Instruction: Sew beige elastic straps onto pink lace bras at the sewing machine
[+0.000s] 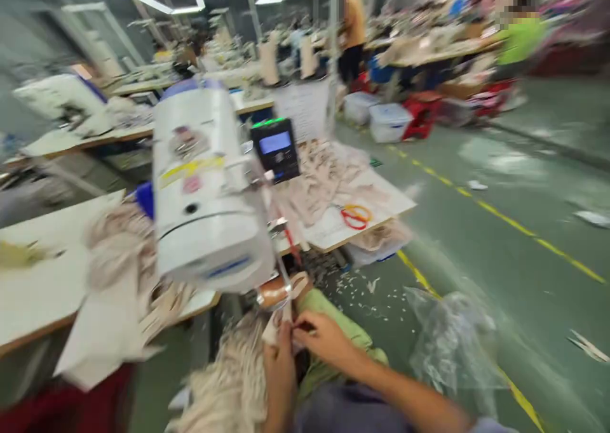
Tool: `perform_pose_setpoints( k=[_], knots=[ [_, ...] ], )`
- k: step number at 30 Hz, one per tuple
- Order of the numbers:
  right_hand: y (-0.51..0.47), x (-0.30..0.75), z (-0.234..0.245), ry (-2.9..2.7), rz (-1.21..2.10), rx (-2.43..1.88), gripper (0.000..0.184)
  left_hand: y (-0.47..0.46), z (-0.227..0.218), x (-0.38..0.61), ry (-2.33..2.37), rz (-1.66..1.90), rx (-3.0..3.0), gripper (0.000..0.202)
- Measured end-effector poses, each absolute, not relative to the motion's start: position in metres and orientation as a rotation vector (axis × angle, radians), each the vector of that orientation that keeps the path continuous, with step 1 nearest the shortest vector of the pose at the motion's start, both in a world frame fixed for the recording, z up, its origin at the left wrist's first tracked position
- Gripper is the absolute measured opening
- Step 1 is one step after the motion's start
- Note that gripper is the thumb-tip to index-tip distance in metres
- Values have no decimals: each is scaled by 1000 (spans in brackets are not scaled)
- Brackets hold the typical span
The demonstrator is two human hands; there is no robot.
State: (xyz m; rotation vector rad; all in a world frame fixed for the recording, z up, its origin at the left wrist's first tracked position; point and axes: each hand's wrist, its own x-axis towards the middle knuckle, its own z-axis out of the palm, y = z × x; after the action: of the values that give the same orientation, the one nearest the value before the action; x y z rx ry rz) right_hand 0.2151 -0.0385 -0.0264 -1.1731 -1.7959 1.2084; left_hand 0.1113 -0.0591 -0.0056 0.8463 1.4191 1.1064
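Low in front of the sewing machine [210,204], my left hand [280,360] is closed on a light beige fabric piece [271,331], gripping it between thumb and fingers. My right hand [324,339] is just beside it, its thumb and fingertips pinched together close to the left fingers. What those fingertips hold is blurred and too small to name. Above both hands is the machine's narrow arm end [276,291], with fabric around it. A heap of cream fabric strips [233,382] hangs at the left of my left hand.
Beige cut pieces [314,179] and orange-handled scissors [356,216] lie on the right tabletop [381,198], near a control panel [275,150]. More fabric [119,261] covers part of the left table. A clear plastic bag [457,344] lies on the floor. Co-workers [353,26] are farther back.
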Motion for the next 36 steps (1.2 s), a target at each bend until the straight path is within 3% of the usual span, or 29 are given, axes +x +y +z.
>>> perform_pose_setpoints(
  k=[5, 10, 13, 18, 26, 36],
  knots=[
    [-11, 273, -8, -2086, 896, -926, 27, -76, 4, 95, 1402, 949, 924, 48],
    [-4, 286, -2, -2476, 1195, -683, 17, -75, 5, 99, 1249, 851, 907, 34],
    [-6, 289, -10, -2393, 1168, -875, 20, -77, -2, 95, 1229, 879, 875, 36],
    [-12, 300, -29, -1965, 822, -1362, 23, -76, -8, 83, 1290, 1030, 720, 44],
    [-36, 257, -20, -2064, 778, -995, 17, -76, -2, 101, 1242, 1275, 371, 42],
    [-26, 247, -25, -1996, 820, -1059, 17, -84, -10, 94, 1547, 1169, 710, 39]
  ],
)
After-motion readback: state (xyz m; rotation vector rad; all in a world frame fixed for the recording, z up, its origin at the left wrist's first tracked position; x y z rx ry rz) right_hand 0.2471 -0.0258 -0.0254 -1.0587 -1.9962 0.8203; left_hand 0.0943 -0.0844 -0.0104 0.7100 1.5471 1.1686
